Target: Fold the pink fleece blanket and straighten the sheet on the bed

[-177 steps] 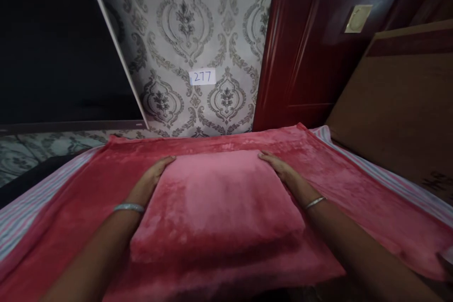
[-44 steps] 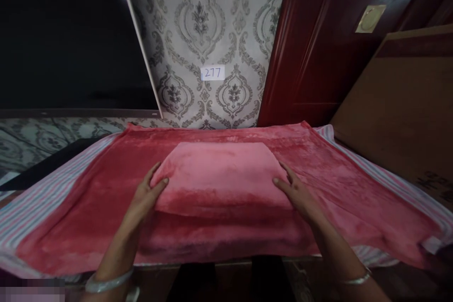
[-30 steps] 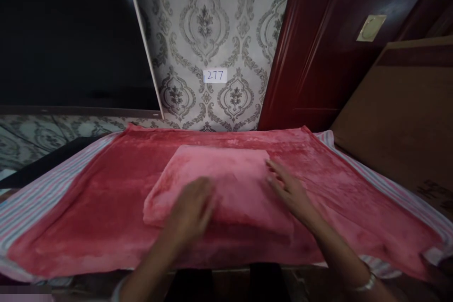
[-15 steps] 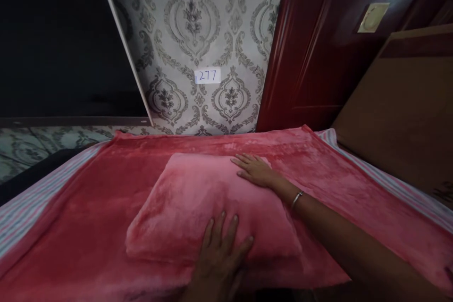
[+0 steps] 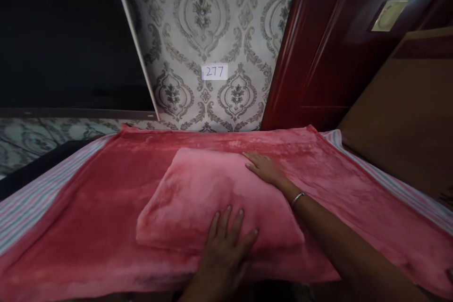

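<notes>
A plush pink pillow (image 5: 201,188) lies flat on a red fleece blanket (image 5: 106,198). Fingers spread, my left hand (image 5: 226,245) rests on the pillow's near edge, right of its middle. My right hand (image 5: 264,167), with a silver bracelet at the wrist, lies over the far right corner with its fingers stretched out; some of the fingertips are hidden behind the edge. Neither hand grips anything.
Striped cloth (image 5: 53,188) shows under the blanket at both sides. Behind stand a patterned wall with a paper label (image 5: 214,71), a dark screen (image 5: 71,42) at left, and a dark red door (image 5: 318,47). A large cardboard box (image 5: 406,113) leans at right.
My right hand has slid outward over the far right edge of the pillow. The view has shifted slightly; my left hand stays on the near edge.
</notes>
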Tool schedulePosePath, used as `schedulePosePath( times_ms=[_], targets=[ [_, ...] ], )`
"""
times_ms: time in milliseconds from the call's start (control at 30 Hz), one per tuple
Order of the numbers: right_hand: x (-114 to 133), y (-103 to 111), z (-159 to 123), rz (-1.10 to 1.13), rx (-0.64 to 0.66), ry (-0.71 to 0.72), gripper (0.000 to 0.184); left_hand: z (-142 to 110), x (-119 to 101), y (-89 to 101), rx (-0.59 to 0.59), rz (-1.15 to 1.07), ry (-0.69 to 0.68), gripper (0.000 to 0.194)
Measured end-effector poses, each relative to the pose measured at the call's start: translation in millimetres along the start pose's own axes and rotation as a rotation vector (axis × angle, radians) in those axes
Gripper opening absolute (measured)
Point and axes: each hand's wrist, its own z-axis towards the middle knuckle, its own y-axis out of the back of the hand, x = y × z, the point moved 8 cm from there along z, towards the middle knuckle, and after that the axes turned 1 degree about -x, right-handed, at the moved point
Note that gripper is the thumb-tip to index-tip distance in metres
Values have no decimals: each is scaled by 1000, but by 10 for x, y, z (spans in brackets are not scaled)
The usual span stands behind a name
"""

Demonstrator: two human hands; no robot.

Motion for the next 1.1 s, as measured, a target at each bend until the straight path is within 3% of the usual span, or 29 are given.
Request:
schedulePosePath(
  times_ms=[200, 267, 367, 467, 533, 633, 800, 1100],
  targets=[
    [138, 114, 48, -121, 89, -75, 66, 51, 38, 242, 54, -34, -25, 70],
    [447, 184, 57, -163, 68, -5, 66, 63, 130, 417, 9, 1, -21, 68],
    [1200, 124, -8, -160, 66, 316, 61, 18, 332, 596, -64, 87, 66, 72],
    [1774, -151, -98, -125, 210, 564, 57, -113, 450, 521, -65, 132, 142, 79],
    [1902, -304, -50, -126, 272, 614, 58, -215, 456, 398, -58, 135, 157, 81],
    [1758, -392, 216, -142, 259, 538, 60, -327, 435, 269, -81, 113, 165, 80],
    [1264, -429, 647, -85, 219, 247, 62, -363, 448, 221, -102, 60, 179, 75],
    [1139, -517, 640, -9, 110, 210, 64, -332, 425, 200, -79, 41, 215, 81]
  ],
)
